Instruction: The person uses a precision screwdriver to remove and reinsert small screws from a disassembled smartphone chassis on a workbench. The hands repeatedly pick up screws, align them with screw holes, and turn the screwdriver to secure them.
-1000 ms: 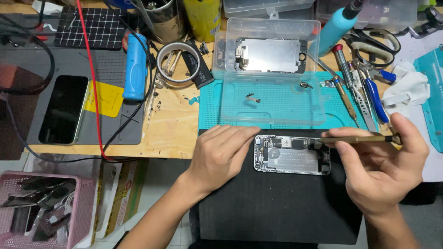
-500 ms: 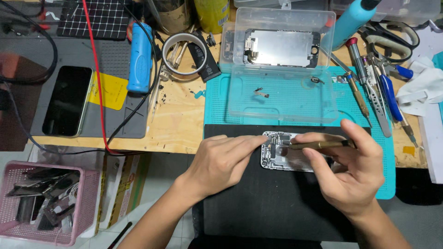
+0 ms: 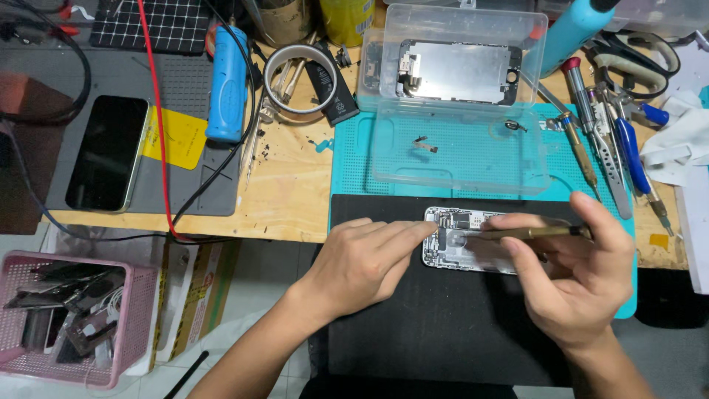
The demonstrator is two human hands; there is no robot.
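Observation:
An opened phone body point(image 3: 473, 225) with bare circuitry lies on a black mat point(image 3: 443, 325) at the table's near edge. My left hand point(image 3: 365, 262) rests flat on the mat, its fingertips pressing the phone's left end. My right hand point(image 3: 572, 277) grips a brass-coloured screwdriver point(image 3: 528, 233) held level, its tip touching the phone's inside near the left end. My right fingers cover the phone's right half.
A clear plastic box point(image 3: 458, 148) holds a phone screen assembly point(image 3: 458, 72) and small parts on a teal mat point(image 3: 354, 159). Screwdrivers and tweezers point(image 3: 602, 137) lie right. A dark phone point(image 3: 107, 151), blue tool point(image 3: 227, 85), tape ring point(image 3: 299, 77) and pink basket point(image 3: 70, 318) sit left.
My right hand has carried the screwdriver leftward, so its tip now sits inside the phone's left end. My left hand has stayed on the phone. The view has shifted slightly.

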